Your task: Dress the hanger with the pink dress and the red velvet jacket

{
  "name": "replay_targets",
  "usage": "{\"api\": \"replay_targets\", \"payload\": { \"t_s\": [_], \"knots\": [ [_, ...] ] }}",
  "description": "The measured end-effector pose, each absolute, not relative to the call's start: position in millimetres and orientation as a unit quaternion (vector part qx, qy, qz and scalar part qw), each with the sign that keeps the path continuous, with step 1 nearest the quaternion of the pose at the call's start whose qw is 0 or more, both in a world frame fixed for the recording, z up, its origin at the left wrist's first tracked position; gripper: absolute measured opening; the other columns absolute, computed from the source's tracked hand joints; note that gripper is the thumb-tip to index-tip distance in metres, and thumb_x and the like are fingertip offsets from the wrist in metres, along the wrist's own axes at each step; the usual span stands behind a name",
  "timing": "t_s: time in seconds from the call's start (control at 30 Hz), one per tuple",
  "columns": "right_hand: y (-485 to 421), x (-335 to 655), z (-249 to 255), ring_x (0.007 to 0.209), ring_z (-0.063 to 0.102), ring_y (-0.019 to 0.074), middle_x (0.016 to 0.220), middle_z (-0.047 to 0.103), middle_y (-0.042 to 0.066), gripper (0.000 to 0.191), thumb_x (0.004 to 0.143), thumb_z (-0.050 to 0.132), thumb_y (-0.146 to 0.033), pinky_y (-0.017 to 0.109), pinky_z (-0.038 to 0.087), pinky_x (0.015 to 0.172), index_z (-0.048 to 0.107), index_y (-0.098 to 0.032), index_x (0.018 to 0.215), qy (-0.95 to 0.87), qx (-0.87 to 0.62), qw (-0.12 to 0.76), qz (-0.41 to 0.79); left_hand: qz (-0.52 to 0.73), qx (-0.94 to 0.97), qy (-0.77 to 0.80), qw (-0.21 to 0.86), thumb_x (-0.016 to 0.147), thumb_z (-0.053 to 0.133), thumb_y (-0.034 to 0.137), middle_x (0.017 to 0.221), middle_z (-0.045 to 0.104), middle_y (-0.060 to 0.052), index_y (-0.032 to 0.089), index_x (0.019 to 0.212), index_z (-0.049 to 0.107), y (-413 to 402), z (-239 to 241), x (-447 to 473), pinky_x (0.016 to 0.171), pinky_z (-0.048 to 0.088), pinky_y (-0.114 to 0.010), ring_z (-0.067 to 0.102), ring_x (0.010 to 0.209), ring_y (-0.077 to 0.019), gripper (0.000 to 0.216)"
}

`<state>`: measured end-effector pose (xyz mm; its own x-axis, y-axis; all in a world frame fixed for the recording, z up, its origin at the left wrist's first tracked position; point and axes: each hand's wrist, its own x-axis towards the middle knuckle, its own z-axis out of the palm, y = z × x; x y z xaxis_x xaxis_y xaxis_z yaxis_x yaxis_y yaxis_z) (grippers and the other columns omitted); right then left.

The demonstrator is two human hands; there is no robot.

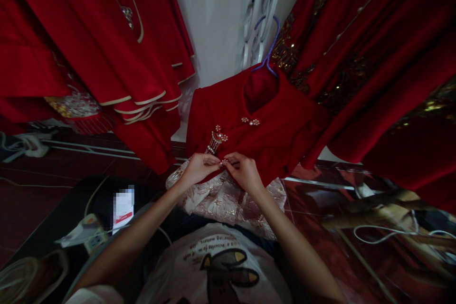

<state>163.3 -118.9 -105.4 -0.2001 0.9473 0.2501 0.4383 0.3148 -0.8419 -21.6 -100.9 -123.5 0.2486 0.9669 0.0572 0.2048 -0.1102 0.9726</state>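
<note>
A red jacket (270, 142) with a V-neck hangs in front of me on a purple hanger (268, 54). A jewelled clasp (251, 121) sits below its neckline, and a brooch-like ornament (218, 138) with dangling beads lies lower left. My left hand (202, 169) and my right hand (244, 170) meet at the jacket's lower front edge, both with thumb and fingers pinched. A small beaded fastening (223, 162) shows between the fingertips; its exact form is too small to tell. Below the jacket, a pale, shiny brocade skirt (221, 197) spreads out near my lap.
Red garments with pale trim (142, 76) hang on the left, and red garments with gold sequins (356, 71) on the right. A white metal grille (260, 14) is behind the hanger. A dark surface at lower left holds a power strip (93, 233). A white cable (384, 230) lies right.
</note>
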Motion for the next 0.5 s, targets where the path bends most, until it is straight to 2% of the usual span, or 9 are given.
{"api": "replay_targets", "payload": {
  "t_s": [0.17, 0.27, 0.37, 0.5],
  "knots": [
    [-117, 169, -100, 0.076, 0.07, 0.0146, 0.087, 0.073, 0.003, 0.012, 0.084, 0.062, -0.021, 0.027, 0.057, 0.072, 0.068, -0.02, 0.094, -0.72, -0.495, 0.369, 0.317, 0.384, 0.649, 0.445, 0.482, 0.071, 0.073, 0.032, 0.083, 0.075, -0.007, 0.013, 0.083, 0.071, -98, -126, -23, 0.076, 0.057, -0.031, 0.07, 0.075, -0.0159, 0.022],
    [-119, 185, -82, 0.077, 0.07, 0.0153, 0.088, 0.074, 0.003, 0.013, 0.083, 0.064, -0.024, 0.027, 0.057, 0.071, 0.07, -0.021, 0.094, -0.727, -0.497, 0.349, 0.32, 0.408, 0.65, 0.453, 0.453, 0.069, 0.076, 0.031, 0.083, 0.072, -0.005, 0.013, 0.094, 0.067, -94, -113, -30, 0.073, 0.055, -0.027, 0.067, 0.074, -0.0133, 0.032],
    [-125, 210, -54, 0.078, 0.07, 0.0158, 0.091, 0.074, 0.004, 0.017, 0.086, 0.062, -0.03, 0.028, 0.058, 0.07, 0.071, -0.021, 0.097, -0.705, -0.507, 0.394, 0.3, 0.456, 0.633, 0.485, 0.396, 0.072, 0.073, 0.033, 0.085, 0.069, -0.004, 0.015, 0.102, 0.065, -89, -91, -45, 0.068, 0.052, -0.024, 0.064, 0.073, -0.0115, 0.036],
    [-133, 236, -25, 0.078, 0.071, 0.0176, 0.094, 0.074, 0.006, 0.022, 0.088, 0.06, -0.039, 0.029, 0.058, 0.07, 0.071, -0.022, 0.097, -0.675, -0.539, 0.447, 0.232, 0.508, 0.595, 0.493, 0.381, 0.075, 0.068, 0.036, 0.084, 0.067, -0.003, 0.015, 0.098, 0.065, -86, -66, -65, 0.063, 0.051, -0.023, 0.062, 0.071, -0.0114, 0.031]
  ]
}}
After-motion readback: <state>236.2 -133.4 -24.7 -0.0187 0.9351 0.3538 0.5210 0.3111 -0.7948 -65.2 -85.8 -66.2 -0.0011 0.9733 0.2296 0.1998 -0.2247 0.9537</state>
